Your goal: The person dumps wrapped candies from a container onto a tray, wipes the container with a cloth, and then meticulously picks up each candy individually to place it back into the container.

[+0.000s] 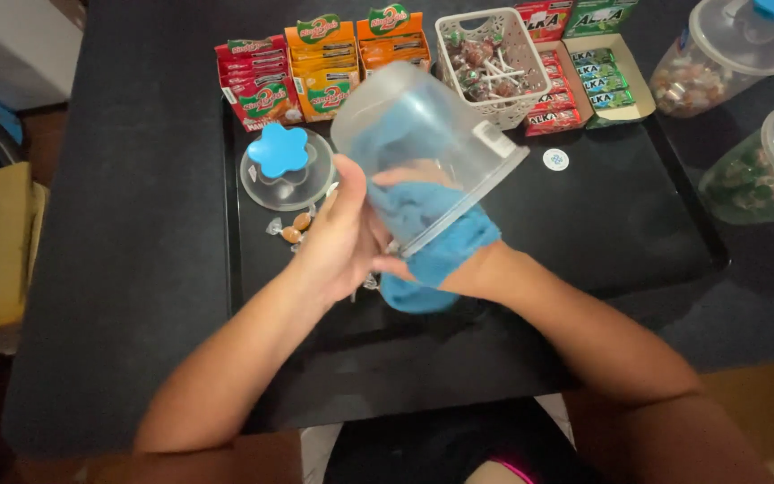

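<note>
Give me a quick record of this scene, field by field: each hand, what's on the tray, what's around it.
left hand: grips clear plastic jar, tilted
right hand: inside jar with blue cloth
tray: jar lid with blue flower knob, wrapped candies
behind: candy boxes, white basket of lollipops
right side: two lidded candy jars

We see a jar (423, 125) of clear plastic, smooth and slightly frosted, with a small paper label near its rim. Inside it and spilling out is a blue cloth (432, 242), soft and nubby like microfibre. The lid (287, 170) is clear glossy plastic with a matt blue plastic knob. The surface (136, 224) looks matt black and finely textured; the tray (620, 224) on it is smoother, faintly shiny. The basket (517, 54) is white moulded plastic. The sweet boxes (324, 63) are glossy printed card, and the loose sweets (293, 229) wear crinkly clear wrappers.
</note>
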